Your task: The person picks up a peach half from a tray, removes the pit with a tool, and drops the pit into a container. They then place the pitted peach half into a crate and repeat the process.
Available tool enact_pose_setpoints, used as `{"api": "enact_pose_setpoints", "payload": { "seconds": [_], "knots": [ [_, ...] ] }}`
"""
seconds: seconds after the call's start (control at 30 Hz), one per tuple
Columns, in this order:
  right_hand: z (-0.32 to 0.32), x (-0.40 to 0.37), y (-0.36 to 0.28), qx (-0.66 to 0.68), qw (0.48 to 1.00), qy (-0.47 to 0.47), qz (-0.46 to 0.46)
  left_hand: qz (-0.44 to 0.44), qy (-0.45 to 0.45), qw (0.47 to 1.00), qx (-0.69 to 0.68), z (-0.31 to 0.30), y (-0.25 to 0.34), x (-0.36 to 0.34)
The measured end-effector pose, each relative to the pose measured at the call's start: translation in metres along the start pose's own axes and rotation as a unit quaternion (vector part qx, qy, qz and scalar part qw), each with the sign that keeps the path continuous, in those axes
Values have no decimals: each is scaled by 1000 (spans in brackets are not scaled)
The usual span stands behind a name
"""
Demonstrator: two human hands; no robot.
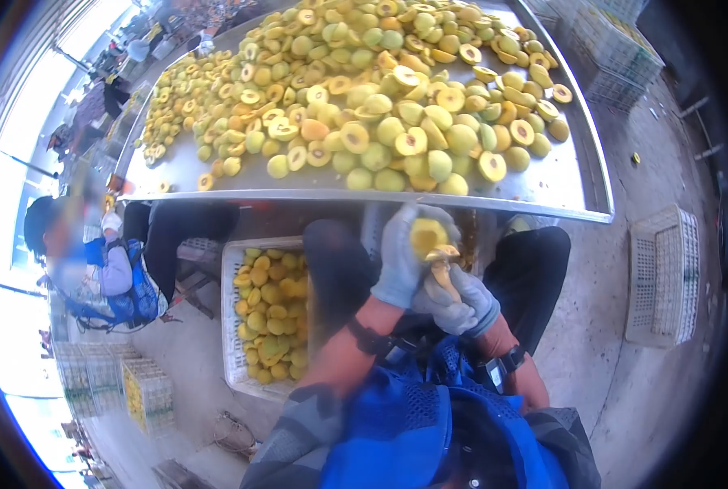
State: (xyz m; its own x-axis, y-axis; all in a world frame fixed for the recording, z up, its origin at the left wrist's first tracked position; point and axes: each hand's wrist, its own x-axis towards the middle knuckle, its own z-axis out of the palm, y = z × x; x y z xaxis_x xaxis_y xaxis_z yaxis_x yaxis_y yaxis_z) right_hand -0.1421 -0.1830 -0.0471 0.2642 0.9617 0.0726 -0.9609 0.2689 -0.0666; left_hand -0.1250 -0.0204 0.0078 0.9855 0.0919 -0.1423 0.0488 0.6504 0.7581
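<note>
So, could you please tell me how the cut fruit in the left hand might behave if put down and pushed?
The cut fruit would probably rock or roll on its rounded side. It is likely light, being small enough for the left hand to grip. Its exposed flesh may be slippery.

Workshop interior, glaring white light [13, 350] along left side.
Floor [580, 359]: grey, concrete-like. Worktop [555, 175]: metal, raised rim. Plastic crates [600, 49]: stacked, upper right. Lattice-sided crate [642, 281]: on floor, far right. Further crates [87, 375]: lower left.
</note>
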Motion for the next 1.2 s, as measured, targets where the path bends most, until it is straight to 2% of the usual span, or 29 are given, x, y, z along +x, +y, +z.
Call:
{"api": "enact_pose_setpoints", "payload": {
  "seconds": [0.03, 0.1, 0.13, 0.17, 0.2, 0.23, 0.27, 0.33, 0.4, 0.43, 0.5, 0.6, 0.7, 0.77, 0.83, 0.93, 1.03, 1.13, 1.17, 1.2],
  "knots": [
    [0, 2, 0, 10, 1000, 20, -11, -15, 36, 998, -57, -4, -4, 2],
    [2, 3, -3, 26, 996, 67, -44, 89, 105, 986, 91, -21, -5, 7],
    [6, 4, -4, -28, 991, 120, -58, 139, 140, 966, 164, -30, -3, 7],
    [12, 6, -8, -82, 979, 172, -72, 212, 187, 923, 263, -40, 6, 5],
    [14, 7, -11, -132, 961, 226, -87, 240, 221, 906, 269, -55, 20, 1],
    [1, 8, -13, -117, 960, 236, -97, 268, 255, 887, 275, -69, 35, -3],
    [-3, 7, -14, -107, 957, 249, -101, 256, 282, 905, 190, -85, 56, -9],
    [-8, 10, -19, -91, 953, 271, -104, 261, 350, 857, 272, -108, 98, -29],
    [-14, 12, -19, -101, 954, 263, -99, 236, 403, 734, 493, -197, 128, -47],
    [-16, 14, -18, -107, 955, 258, -97, 229, 395, 653, 604, -210, 140, -60],
    [-19, 19, -18, -126, 944, 291, -89, 201, 358, 458, 788, -218, 155, -73],
    [-25, 23, -14, -171, 935, 295, -92, 218, 347, 612, 676, -207, 153, -55],
    [-21, 26, -15, -201, 930, 296, -86, 204, 251, 660, 678, -168, 139, -4],
    [-19, 25, -16, -218, 921, 311, -86, 206, 209, 657, 694, -143, 127, 38],
    [-20, 22, -17, -242, 907, 333, -93, 273, 155, 603, 733, -145, 114, 92],
    [-24, 17, -21, -218, 904, 356, -88, 294, 113, 534, 784, -147, 94, 157],
    [-21, 16, -23, -211, 894, 386, -85, 179, 106, 499, 841, -132, 85, 190],
    [-21, 19, -25, -220, 885, 403, -74, 118, 131, 486, 856, -107, 85, 191],
    [-23, 20, -25, -238, 878, 408, -73, 147, 118, 428, 884, -99, 83, 187],
    [-24, 21, -23, -256, 871, 413, -71, 186, 133, 422, 877, -99, 78, 185]
  ]
}}
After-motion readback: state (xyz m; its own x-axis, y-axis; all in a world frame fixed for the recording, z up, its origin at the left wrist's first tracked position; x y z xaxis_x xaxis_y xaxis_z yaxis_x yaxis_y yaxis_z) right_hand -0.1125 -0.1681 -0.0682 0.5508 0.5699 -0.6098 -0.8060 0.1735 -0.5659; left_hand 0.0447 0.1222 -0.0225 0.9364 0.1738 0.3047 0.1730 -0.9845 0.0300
